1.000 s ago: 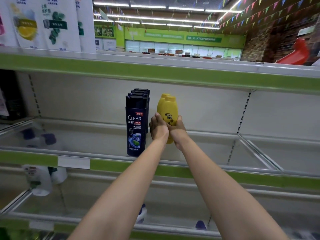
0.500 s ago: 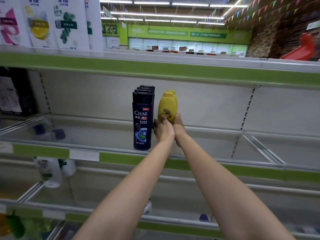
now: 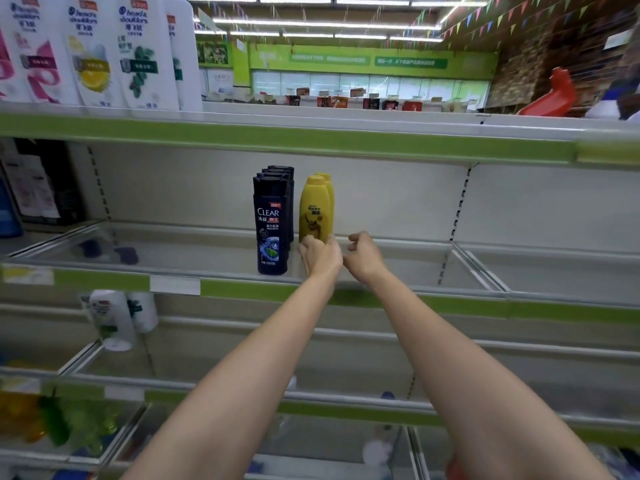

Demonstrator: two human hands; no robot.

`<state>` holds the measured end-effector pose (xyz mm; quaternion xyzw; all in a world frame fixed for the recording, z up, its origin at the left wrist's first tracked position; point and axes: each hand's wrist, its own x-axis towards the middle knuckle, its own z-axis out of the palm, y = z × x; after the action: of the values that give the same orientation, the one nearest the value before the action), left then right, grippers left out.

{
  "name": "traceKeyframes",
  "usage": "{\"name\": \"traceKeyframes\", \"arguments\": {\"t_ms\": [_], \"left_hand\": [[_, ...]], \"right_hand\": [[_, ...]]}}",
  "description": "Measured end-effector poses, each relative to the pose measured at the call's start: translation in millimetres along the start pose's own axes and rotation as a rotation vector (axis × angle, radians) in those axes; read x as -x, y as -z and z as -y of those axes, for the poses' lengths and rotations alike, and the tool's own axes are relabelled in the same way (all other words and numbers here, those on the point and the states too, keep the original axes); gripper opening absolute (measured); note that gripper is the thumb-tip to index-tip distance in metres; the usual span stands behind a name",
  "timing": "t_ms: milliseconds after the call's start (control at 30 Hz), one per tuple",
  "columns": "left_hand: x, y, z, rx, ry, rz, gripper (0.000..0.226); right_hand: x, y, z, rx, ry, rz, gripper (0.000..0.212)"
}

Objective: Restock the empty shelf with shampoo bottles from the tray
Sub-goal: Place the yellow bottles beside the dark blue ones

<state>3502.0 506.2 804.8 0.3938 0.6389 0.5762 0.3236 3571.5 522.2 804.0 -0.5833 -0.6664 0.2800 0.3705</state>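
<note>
Two yellow shampoo bottles stand one behind the other on the middle shelf (image 3: 457, 302); the front yellow bottle (image 3: 313, 211) hides most of the rear yellow bottle (image 3: 328, 183). Just left of them stands a row of dark CLEAR bottles (image 3: 272, 225). My left hand (image 3: 319, 255) covers the base of the front yellow bottle, fingers to its left and thumb to its right. My right hand (image 3: 363, 255) hangs just right of the bottle, apart from it, with loosely curled fingers holding nothing. No tray is in view.
White head & shoulders bottles (image 3: 97, 53) line the top shelf at the left. A white bottle (image 3: 112, 318) lies on the shelf below. Clear dividers (image 3: 481, 268) split the middle shelf; bare shelf floor lies right of the yellow bottles.
The front yellow bottle has been set down upright in front of the other. My right hand has come off it and moved right. The view has shifted closer.
</note>
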Motion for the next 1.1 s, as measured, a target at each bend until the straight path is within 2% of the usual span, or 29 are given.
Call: {"name": "traceKeyframes", "arguments": {"t_ms": [100,200,500,700,967,1100], "left_hand": [[31.3,9.2,1.8,-0.090,-0.067,-0.026,0.034],[63.2,18.0,11.8,-0.200,-0.101,-0.046,0.029],[127.9,36.6,87.1,-0.449,0.056,0.047,0.027],[144.0,45.9,147.4,-0.676,0.105,0.225,0.023],[186.5,52.9,261.0,-0.798,0.295,0.422,0.013],[212.1,57.1,327.0,-0.812,0.415,0.521,0.031]], "right_hand": [[31.4,11.2,-7.4,0.064,0.041,0.029,0.053],[61.8,16.4,-21.5,0.104,0.087,0.044,0.047],[135.6,5.9,-76.9,0.195,0.071,0.235,0.051],[168.5,-19.5,-126.7,0.210,-0.049,0.336,0.052],[236.6,-81.4,-216.6,0.215,-0.280,0.520,0.051],[276.3,-113.7,-270.0,0.198,-0.413,0.600,0.049]]}}
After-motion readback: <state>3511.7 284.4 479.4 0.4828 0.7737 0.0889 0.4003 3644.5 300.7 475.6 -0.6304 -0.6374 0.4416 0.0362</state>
